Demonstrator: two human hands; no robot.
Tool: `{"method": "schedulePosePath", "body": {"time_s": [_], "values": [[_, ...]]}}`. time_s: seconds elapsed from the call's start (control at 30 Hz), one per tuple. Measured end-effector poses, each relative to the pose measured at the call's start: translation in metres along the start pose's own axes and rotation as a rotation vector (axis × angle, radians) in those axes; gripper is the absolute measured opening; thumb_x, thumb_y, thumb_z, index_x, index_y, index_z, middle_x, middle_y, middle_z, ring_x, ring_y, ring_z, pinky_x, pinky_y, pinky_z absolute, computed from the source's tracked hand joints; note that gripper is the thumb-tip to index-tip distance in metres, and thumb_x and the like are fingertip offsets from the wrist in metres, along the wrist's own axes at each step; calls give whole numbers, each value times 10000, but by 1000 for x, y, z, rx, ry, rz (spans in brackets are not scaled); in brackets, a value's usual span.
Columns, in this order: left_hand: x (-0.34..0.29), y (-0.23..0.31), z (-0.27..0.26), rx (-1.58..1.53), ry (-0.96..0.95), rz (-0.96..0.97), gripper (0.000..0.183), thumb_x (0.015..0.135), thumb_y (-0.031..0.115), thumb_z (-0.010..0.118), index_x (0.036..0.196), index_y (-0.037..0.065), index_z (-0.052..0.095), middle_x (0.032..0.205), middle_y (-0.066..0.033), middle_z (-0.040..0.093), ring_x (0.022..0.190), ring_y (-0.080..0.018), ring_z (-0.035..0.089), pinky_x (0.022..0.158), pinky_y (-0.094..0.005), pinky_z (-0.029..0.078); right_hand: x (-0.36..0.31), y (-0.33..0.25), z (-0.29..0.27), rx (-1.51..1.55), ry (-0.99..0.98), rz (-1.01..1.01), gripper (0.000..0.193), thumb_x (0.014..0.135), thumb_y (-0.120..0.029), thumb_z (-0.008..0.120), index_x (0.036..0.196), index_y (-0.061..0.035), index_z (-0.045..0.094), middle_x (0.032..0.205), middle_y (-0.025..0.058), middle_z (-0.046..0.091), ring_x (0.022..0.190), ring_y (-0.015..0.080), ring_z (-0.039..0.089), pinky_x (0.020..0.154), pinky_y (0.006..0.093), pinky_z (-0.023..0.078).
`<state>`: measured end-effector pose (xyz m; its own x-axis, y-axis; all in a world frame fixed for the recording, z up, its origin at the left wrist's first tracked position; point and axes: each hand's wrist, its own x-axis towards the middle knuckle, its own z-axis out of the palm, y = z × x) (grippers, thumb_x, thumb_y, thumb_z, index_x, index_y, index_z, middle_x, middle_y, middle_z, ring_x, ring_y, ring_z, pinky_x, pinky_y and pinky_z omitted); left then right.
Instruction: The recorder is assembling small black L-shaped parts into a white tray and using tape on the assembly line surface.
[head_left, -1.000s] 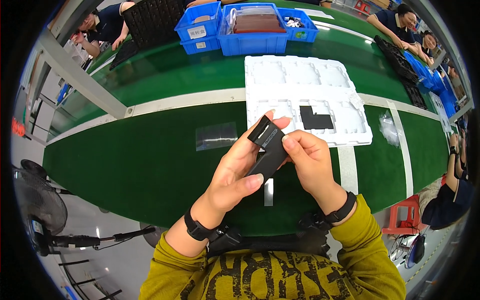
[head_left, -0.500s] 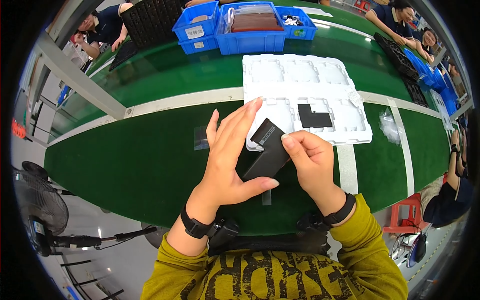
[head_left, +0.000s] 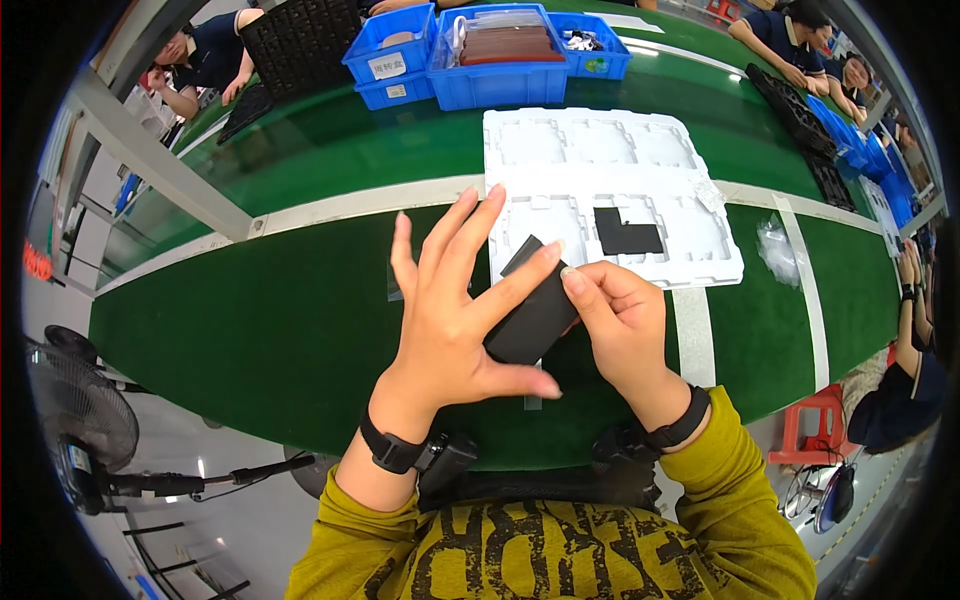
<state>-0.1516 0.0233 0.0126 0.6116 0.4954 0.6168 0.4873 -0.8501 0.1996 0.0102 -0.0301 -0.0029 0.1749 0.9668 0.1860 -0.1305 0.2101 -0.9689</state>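
Note:
My right hand (head_left: 622, 318) pinches the right edge of a flat black L-shaped piece (head_left: 530, 325) between thumb and fingers, holding it tilted above the green table. My left hand (head_left: 450, 320) is open and spread over the piece's left side. Its index finger lies across the upper part, the tip near my right thumb; I cannot tell whether it presses on it. The left thumb stretches below the lower end. Just beyond, a white moulded tray (head_left: 600, 180) holds another black L-shaped piece (head_left: 628, 238) in a near-row pocket.
Blue bins (head_left: 500, 85) stand at the far side, one with brown sheets. A clear plastic bag (head_left: 778, 252) lies right of the tray. A grey metal post (head_left: 165, 150) rises at left, with a fan (head_left: 85, 410) below. Co-workers sit across and at right.
My left index finger has come down across the upper part of the black piece, covering its marked strip. The other left fingers spread wider. My right hand keeps its grip, nearly still.

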Motion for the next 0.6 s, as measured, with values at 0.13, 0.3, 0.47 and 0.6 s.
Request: {"method": "schedulePosePath", "body": {"time_s": [0.13, 0.3, 0.47, 0.6], "values": [[-6, -9, 14, -803, 192, 0, 999, 610, 784, 455, 1252, 19, 436, 1353, -241, 292, 1259, -342, 297, 1023, -496, 152, 3, 6, -2, 364, -135, 232, 218, 899, -196, 501, 891, 7, 581, 664, 34, 593, 574, 77, 549, 521, 214, 466], [-9, -4, 9, -1135, 99, -41, 701, 709, 187, 730, 1281, -1, 372, 1051, -163, 585, 1027, -253, 552, 916, -376, 384, 1, 1, -1, 880, -673, 730, 294, 926, -272, 420, 820, -22, 532, 522, 28, 434, 408, 143, 420, 372, 244, 306], [-11, 3, 7, -1137, 225, -244, 523, 669, -59, 692, 1153, -28, 497, 823, -87, 632, 763, -111, 590, 645, -227, 460, 5, 12, -9, 594, -703, 587, 417, 917, -303, 343, 979, 60, 538, 774, 173, 623, 621, 231, 614, 522, 286, 499], [-7, 0, 6, -842, 398, -280, 393, 640, -18, 730, 1013, 26, 613, 771, -68, 630, 737, -133, 587, 604, -220, 432, 15, 1, -14, 146, -211, 143, 455, 942, -316, 323, 955, 45, 600, 788, 100, 629, 703, 144, 588, 571, 237, 471]]}}
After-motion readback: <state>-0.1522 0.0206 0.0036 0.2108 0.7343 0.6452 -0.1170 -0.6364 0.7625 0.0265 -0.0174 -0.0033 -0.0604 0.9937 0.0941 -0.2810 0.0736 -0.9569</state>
